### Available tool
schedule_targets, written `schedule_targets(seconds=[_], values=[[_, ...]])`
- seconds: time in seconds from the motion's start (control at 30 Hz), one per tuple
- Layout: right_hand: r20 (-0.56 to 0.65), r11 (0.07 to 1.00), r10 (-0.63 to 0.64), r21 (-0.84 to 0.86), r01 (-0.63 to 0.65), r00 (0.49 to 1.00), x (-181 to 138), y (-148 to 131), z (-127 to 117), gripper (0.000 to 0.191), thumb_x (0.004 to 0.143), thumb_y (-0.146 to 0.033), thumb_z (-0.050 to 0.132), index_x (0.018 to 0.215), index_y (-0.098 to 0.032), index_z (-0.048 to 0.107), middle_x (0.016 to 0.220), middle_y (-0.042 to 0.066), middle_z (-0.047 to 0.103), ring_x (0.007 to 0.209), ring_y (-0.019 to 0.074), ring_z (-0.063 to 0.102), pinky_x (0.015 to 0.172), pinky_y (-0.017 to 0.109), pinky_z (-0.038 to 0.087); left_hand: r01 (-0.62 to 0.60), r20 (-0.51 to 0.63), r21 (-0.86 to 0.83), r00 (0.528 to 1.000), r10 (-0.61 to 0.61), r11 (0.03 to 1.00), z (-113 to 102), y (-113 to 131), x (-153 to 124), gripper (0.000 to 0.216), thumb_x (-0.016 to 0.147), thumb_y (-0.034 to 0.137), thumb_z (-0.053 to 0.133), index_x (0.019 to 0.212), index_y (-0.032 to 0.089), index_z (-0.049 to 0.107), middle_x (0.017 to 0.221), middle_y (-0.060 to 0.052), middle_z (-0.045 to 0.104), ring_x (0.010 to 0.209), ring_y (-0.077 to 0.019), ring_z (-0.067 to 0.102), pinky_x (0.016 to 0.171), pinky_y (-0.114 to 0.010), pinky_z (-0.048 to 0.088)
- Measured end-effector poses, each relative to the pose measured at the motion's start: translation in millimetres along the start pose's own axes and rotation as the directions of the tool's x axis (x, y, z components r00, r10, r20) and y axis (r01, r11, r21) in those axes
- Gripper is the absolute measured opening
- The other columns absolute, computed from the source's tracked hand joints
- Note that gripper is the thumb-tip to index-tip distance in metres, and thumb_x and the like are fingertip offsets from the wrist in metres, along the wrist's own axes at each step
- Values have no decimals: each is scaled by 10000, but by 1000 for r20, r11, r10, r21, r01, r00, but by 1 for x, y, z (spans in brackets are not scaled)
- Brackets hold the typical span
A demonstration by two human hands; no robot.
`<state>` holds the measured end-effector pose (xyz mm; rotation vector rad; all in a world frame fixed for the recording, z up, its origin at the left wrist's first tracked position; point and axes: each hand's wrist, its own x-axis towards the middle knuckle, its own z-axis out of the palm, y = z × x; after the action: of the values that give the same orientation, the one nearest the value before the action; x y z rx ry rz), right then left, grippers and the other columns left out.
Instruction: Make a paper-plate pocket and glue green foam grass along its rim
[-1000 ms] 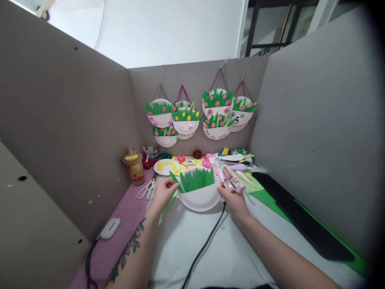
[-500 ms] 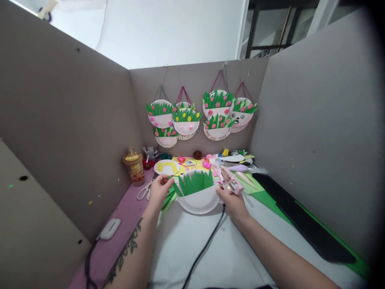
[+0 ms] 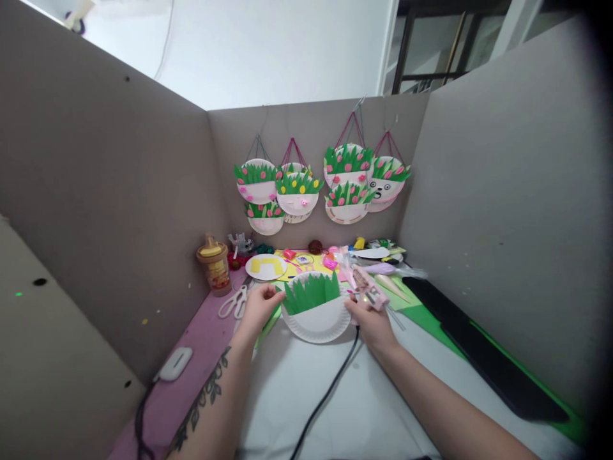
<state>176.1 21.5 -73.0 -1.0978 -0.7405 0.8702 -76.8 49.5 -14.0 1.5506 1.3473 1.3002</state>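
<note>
A white paper plate basket with green paper grass tucked inside lies on the table between my hands. My left hand pinches the left end of the green grass at the plate's rim. My right hand is closed round a pink glue gun just right of the plate; the gun's black cord runs toward me across the table.
Several finished plate baskets with flowers hang on the back partition. White scissors, an orange-lidded cup, a plate with yellow pieces and craft bits lie behind. A black bar on green paper is at right. A white case sits left.
My left hand let go briefly and pinched the left tip of the grass again; the plate shifted slightly. My right hand kept the glue gun in place.
</note>
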Motion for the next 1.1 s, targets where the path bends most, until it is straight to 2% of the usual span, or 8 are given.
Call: schedule_targets(seconds=[0.17,0.37,0.6,0.67,0.83,0.9,1.0,1.1], values=[[-4,1000,3,26,-3,1000,-1,-2,0,328,550,-323,796,810,-157,684,746,49,708,729,213,659,640,303,525,-12,23,31,1000,11,999,1,3,-1,266,600,346,690,572,157,505,508,53,471,489,-77,420,488,-194,314],[-20,998,2,56,-1,1000,0,-3,1,318,548,-296,796,810,-156,682,752,49,707,730,208,658,650,304,528,-41,-53,-6,998,41,999,2,9,-4,221,630,360,643,662,144,606,600,4,587,551,-112,503,526,-212,363],[-13,992,1,125,0,1000,-1,-5,3,315,536,-279,810,799,-159,684,744,27,711,709,183,657,659,289,525,44,-134,-158,989,-65,987,6,16,-7,283,622,385,670,750,137,623,604,2,600,556,-121,536,485,-198,361],[-16,992,-4,125,6,1000,-1,-5,3,315,531,-281,817,788,-156,685,707,16,703,673,172,648,630,280,517,31,-132,-180,990,-55,983,8,13,-7,272,626,378,671,748,139,627,615,1,611,565,-122,544,501,-200,368],[-36,991,-9,132,13,999,-2,-7,4,313,522,-274,822,777,-153,688,717,20,706,676,175,653,624,281,517,-110,-146,28,983,113,994,10,-1,-4,178,646,323,660,672,148,642,643,2,617,603,-117,517,596,-220,382],[-37,992,-16,124,20,999,-4,-10,5,304,523,-272,820,769,-153,687,719,23,709,670,180,658,628,289,523,-108,-124,89,985,119,990,9,-3,-4,171,659,318,648,651,149,626,626,10,597,594,-114,497,583,-218,363],[-28,994,-23,110,26,999,-5,-12,5,285,536,-274,814,760,-153,686,708,23,711,657,182,662,636,294,528,-68,-79,23,994,69,997,8,-1,-4,195,669,327,636,625,148,571,573,31,534,552,-101,460,541,-208,329],[-27,994,-23,108,26,999,-4,-11,4,308,547,-285,807,801,-153,690,776,38,725,723,194,676,679,297,534,-61,-127,-121,991,46,991,8,3,-3,206,661,330,641,657,147,545,581,43,505,544,-88,436,531,-198,319]])
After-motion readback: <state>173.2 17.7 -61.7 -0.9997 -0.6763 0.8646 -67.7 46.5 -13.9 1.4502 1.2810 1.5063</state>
